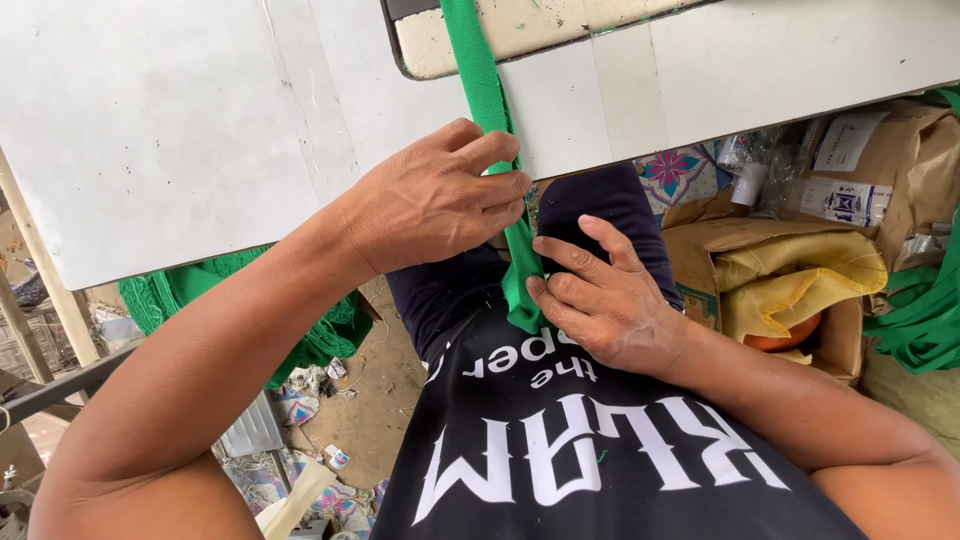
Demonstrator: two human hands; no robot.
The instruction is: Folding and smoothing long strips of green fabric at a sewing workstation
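A long green fabric strip [478,75] runs from the cream machine bed [520,30] at the top, over the white table [200,130] edge, down to my lap. My left hand [435,200] rests on the table edge with its fingertips pressing the strip. Just below, my right hand [600,300] pinches the strip's lower end against my dark shirt [560,450], thumb and fingers closed on the fabric.
A heap of green fabric [330,335] lies on the dirt floor under the table at left. At right stand a cardboard box [840,330] with yellow cloth [800,270], brown paper bags [900,160] and more green cloth [925,320]. Scraps litter the floor.
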